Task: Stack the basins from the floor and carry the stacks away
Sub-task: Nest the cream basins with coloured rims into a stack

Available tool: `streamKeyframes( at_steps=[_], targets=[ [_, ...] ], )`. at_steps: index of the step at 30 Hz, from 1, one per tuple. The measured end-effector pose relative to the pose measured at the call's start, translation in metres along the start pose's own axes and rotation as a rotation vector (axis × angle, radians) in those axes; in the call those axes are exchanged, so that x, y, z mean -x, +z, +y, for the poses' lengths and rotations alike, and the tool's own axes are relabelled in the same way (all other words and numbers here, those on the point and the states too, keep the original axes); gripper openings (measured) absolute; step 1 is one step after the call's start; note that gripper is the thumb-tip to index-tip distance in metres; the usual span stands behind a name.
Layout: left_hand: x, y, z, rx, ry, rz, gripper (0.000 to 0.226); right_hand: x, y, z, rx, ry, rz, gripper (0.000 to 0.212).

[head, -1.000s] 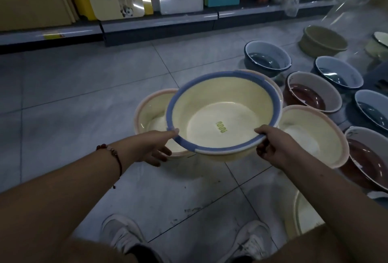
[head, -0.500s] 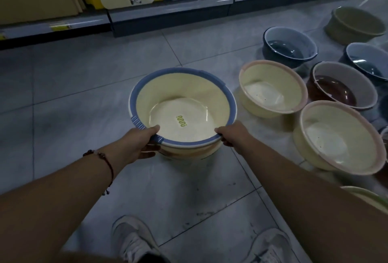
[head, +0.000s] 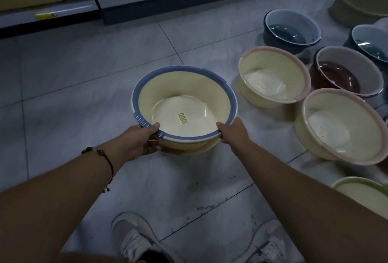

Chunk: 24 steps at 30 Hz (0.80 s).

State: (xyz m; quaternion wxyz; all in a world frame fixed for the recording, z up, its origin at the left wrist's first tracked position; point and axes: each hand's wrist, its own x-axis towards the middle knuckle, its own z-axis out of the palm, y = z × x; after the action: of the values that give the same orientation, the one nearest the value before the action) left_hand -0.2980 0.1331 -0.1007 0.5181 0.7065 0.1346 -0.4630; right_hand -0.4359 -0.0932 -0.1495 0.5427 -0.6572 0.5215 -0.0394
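A cream basin with a blue rim (head: 184,92) sits nested in another cream basin whose edge (head: 195,150) shows just beneath it, on the floor ahead of me. My left hand (head: 142,141) grips the near left rim by its ribbed handle. My right hand (head: 233,131) grips the near right rim. To the right on the tiles stand two cream basins with pink rims (head: 273,69) (head: 344,128), a dark red basin (head: 346,72), two dark blue basins (head: 291,27) (head: 371,40), an olive basin (head: 361,4) and a green-rimmed basin (head: 363,191).
A low shelf base (head: 159,0) runs along the back with yellow and white boards standing on it. My two shoes (head: 134,239) (head: 266,246) stand on the grey floor tiles (head: 73,95) below the stack. Open tiles lie to the left.
The blue-rimmed basin went from held in the air down onto another cream basin on the floor at the left. Both hands stayed on its rim. The view shifted left.
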Motion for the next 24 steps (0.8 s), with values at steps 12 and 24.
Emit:
streamKeyframes(
  at_steps=[12,24],
  targets=[
    [-0.003,0.003,-0.016,-0.68,0.099,0.107,0.015,-0.008,0.016,0.007,0.064,0.124,-0.096,0.061],
    [0.051,0.069,0.03,-1.608,0.433,0.228,0.041,0.058,-0.098,-0.026,0.944,-0.199,-0.266,0.074]
  ],
)
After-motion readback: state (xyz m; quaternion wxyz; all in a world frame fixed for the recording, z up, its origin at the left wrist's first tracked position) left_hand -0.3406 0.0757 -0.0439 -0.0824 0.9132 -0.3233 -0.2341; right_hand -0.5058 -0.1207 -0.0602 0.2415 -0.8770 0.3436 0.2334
